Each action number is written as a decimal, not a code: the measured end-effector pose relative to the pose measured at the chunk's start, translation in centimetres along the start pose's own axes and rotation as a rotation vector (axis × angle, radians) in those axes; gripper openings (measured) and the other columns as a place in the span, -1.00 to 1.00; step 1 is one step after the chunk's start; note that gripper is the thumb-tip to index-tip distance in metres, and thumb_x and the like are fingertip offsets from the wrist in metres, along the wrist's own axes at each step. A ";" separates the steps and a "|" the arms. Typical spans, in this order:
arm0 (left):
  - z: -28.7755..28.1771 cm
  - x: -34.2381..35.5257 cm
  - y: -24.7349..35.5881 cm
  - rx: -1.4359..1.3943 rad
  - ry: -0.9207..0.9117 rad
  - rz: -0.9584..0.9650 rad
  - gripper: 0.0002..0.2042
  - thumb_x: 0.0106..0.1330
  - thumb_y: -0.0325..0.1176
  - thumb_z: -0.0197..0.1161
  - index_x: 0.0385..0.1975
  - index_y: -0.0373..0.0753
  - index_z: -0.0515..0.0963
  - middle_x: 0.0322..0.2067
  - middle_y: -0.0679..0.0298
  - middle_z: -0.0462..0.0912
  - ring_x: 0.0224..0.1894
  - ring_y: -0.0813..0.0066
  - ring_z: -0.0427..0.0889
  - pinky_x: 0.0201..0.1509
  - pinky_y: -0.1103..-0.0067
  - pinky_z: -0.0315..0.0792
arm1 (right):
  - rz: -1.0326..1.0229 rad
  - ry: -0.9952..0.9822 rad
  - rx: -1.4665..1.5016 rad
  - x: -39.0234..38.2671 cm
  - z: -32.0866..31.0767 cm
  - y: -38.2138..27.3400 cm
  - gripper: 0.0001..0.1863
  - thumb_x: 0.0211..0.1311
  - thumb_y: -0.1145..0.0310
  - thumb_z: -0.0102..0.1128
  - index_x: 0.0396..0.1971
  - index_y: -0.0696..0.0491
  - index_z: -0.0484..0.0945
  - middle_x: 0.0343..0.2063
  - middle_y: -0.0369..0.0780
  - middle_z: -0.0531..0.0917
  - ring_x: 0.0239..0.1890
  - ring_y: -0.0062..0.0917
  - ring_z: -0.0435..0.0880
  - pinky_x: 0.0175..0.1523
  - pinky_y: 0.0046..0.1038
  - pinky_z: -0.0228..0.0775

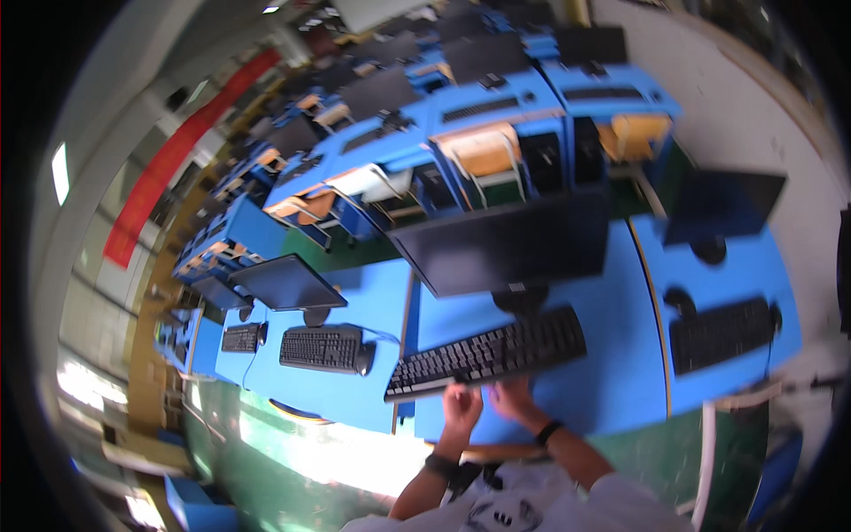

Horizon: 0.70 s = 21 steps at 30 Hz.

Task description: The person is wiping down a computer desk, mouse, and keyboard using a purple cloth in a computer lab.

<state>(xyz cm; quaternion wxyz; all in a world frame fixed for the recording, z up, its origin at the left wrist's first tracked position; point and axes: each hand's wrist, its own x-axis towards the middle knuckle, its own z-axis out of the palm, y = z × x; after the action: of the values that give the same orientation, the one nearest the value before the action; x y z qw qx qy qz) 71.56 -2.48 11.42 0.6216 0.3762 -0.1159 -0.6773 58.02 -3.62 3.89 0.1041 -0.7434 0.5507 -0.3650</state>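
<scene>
A black keyboard is held at a slant above the blue desk, its right end higher in the picture and in front of the monitor's foot. My left hand has its fingers curled closed at the keyboard's near edge, left of the middle. Close beside it, my right hand is closed at the same edge, with its fingertips partly hidden and smeared by motion. Beyond the keyboard stands a black monitor with its screen dark. Dark bands circle both wrists.
To the left, a neighbouring desk bears a keyboard, a mouse and a monitor. Another keyboard and monitor stand on the right desk. Rows of blue desks with wooden chairs stretch beyond.
</scene>
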 end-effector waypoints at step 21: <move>1.5 3.2 0.7 -0.521 0.113 -0.336 -0.87 0.02 -0.60 0.04 -0.44 -0.28 0.50 -0.34 0.30 0.59 -0.21 0.46 0.54 -0.02 0.57 0.43 | 0.225 -0.202 1.049 11.6 5.2 -3.9 -0.42 0.31 0.04 -0.18 0.24 0.02 0.14 0.23 -0.16 0.23 0.28 -0.34 0.18 0.36 -0.26 -0.02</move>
<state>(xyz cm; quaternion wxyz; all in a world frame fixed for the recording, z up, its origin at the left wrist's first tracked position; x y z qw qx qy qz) 71.26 -6.04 11.69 0.5817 0.2553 0.1601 -0.7555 65.79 -13.84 7.26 0.5518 -0.5597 0.3579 -0.5041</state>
